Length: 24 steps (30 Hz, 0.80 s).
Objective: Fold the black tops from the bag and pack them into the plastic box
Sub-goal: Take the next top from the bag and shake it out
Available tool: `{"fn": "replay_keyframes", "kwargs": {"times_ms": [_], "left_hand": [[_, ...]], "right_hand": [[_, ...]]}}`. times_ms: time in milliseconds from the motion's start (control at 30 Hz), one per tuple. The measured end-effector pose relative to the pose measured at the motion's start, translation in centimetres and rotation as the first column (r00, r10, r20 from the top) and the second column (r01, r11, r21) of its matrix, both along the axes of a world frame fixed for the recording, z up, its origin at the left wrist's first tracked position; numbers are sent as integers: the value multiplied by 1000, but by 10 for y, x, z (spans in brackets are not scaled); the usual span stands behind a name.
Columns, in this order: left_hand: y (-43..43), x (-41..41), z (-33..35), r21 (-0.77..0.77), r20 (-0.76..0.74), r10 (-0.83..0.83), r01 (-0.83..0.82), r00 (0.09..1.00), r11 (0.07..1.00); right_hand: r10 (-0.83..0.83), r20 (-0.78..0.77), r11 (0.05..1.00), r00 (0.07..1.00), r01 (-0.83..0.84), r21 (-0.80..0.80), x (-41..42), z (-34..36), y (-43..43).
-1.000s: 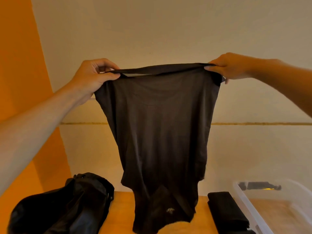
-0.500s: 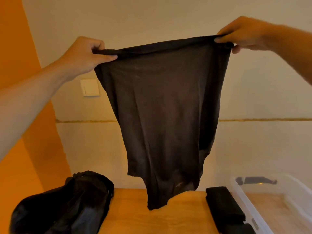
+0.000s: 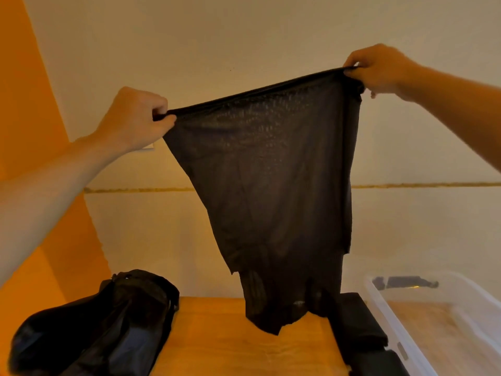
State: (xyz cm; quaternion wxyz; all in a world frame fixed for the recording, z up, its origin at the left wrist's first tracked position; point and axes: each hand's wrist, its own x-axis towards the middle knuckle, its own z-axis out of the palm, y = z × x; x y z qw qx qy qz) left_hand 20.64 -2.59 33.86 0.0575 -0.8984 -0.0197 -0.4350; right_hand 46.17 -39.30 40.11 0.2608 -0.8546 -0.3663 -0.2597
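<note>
two hands high, left hand (image 3: pixel 134 116) and right hand (image 3: pixel 379 67) fingers pinching black top (image 3: pixel 271 185) hem, hanging between

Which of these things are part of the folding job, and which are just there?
Part of the job: black top, held up by the left hand and right hand; folded top; bag; plastic box.
Just there: wooden table; orange wall.
</note>
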Motion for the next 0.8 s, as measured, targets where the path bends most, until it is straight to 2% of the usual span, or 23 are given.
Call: {"fn": "replay_keyframes", "kwargs": {"times_ms": [33,100,200,233,333,367,500,600,733,800], "left_hand": [[-10,0,-2,-168,-42,-75,67,996,983],[-35,-3,-5,-477,-222,-316,180,923,860],[-66,-1,-13,-708,-379,-635,230,673,668],[-76,3,-15,-734,-368,-659,230,656,639],[-107,23,-15,-742,-181,-538,245,823,624],[-115,31,-14,-753,-145,-508,239,849,613],[-146,52,-19,-803,-113,-504,220,856,553],[-156,62,-30,-878,80,-518,306,851,368],[-149,65,-41,-909,376,-379,417,846,29],[-143,64,-44,-893,439,-316,447,841,-52]], "right_hand": [[19,21,999,1000,-20,26,-2,-1,3],[64,120,998,991,-67,15,-10,-5,11],[208,251,974,946,-177,-138,-27,-7,26],[267,250,957,931,-224,-186,-32,-7,32],[397,215,902,892,-336,-272,-51,-5,48],[430,198,884,881,-368,-287,-58,-5,54],[498,155,848,853,-442,-291,-80,-15,71],[494,96,861,864,-471,-195,-92,-30,76],[482,-89,860,871,-452,239,-110,-72,68],[492,-192,848,849,-418,325,-115,-97,64]]}}
